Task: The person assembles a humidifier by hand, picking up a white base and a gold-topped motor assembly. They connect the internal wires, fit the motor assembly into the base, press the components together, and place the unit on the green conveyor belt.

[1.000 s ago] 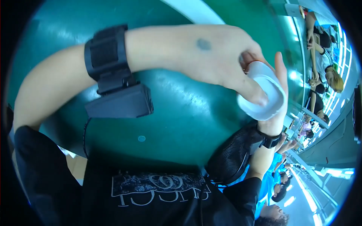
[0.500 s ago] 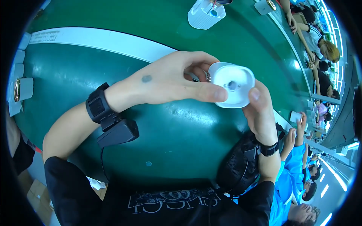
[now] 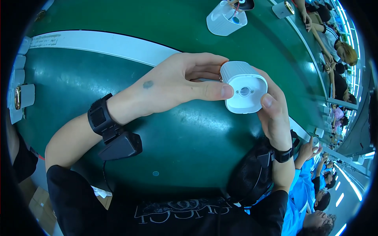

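Note:
Between my two hands I hold a white ribbed plastic housing [image 3: 247, 92] above the green table. Its open end faces me, showing a hollow inside with a round hole at the bottom. My left hand [image 3: 197, 80] grips it from the left, thumb on the rim and fingers behind. From the right, my right hand [image 3: 274, 100] closes on it with the thumb at the lower right edge of the rim; its other fingers are mostly hidden behind the housing.
Farther off stands a similar white housing [image 3: 226, 20] with wires and a dark part on top. A white strip [image 3: 98, 43] crosses the green table [image 3: 177, 145]. White units line the left edge, one with a gold end [image 3: 25, 96]. A black mesh bag [image 3: 250, 173] lies by my right forearm. Co-workers sit at right.
The housing has tilted, so its ribbed side now shows more along with the inside. Both hands still hold it. The far housing and other table items appear shifted slightly in view.

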Demonstrator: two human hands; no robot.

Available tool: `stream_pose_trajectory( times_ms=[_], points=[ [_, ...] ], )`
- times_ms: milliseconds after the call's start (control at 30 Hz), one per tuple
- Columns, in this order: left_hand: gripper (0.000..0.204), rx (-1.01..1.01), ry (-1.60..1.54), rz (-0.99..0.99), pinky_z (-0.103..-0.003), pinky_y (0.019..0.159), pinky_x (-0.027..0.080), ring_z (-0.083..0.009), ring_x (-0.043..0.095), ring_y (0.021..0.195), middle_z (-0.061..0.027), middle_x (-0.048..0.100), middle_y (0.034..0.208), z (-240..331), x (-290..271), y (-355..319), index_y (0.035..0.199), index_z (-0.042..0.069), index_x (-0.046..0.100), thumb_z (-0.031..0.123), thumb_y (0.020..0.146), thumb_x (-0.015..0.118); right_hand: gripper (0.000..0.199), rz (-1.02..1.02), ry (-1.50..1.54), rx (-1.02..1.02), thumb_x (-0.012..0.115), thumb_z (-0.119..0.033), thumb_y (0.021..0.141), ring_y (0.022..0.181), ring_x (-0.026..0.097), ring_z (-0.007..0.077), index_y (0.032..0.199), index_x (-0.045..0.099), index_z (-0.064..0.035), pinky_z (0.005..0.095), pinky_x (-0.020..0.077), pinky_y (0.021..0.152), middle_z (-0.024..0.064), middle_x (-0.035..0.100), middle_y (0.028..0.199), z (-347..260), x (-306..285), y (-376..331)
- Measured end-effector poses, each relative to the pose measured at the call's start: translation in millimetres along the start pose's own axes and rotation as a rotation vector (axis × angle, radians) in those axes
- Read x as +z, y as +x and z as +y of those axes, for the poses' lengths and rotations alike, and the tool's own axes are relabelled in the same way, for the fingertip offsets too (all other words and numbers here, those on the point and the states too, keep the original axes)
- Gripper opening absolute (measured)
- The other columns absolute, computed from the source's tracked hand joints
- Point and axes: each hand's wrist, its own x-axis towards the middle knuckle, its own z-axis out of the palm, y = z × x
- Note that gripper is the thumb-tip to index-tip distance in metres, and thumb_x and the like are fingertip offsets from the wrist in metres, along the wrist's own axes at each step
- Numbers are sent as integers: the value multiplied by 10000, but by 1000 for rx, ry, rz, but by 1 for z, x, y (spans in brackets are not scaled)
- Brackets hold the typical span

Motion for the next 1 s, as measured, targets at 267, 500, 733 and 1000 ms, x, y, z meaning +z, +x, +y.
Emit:
stream_pose_trajectory(
  times_ms=[267, 500, 733, 1000],
  points=[
    [796, 105, -46, -13, -404, 1148, 429, -272, 536, 1354, -207, 558, 1436, -9, 10, 8, 1508, -61, 408, 259, 901, 810, 874, 8, -35, -142, 839, -175, 802, 1368, 525, 297, 1508, 384, 67, 423, 401, 1162, 210, 550, 1434, 13, -3, -9],
    [932, 138, 57, -29, -447, 1216, 341, -296, 441, 1442, -169, 431, 1565, -3, 12, 2, 1575, 5, 324, 287, 854, 844, 971, 25, -204, -223, 914, -176, 739, 1365, 539, 323, 1514, 380, 61, 451, 423, 1155, 204, 551, 1439, 7, -2, -14],
    [932, 187, 191, -43, -443, 1191, 367, -293, 467, 1405, -156, 453, 1531, 9, 7, 1, 1567, 16, 342, 327, 847, 845, 1007, 50, -226, -207, 944, -204, 711, 1327, 576, 330, 1512, 391, 56, 443, 474, 1114, 209, 566, 1423, -6, 5, -17],
    [911, 258, 225, -34, -432, 1132, 400, -283, 485, 1356, -155, 496, 1444, 10, 10, -4, 1547, 16, 358, 443, 872, 795, 961, 87, -468, -394, 944, -195, 690, 1228, 635, 361, 1476, 444, 43, 437, 537, 1035, 206, 592, 1368, -6, 14, -17]
  ],
)
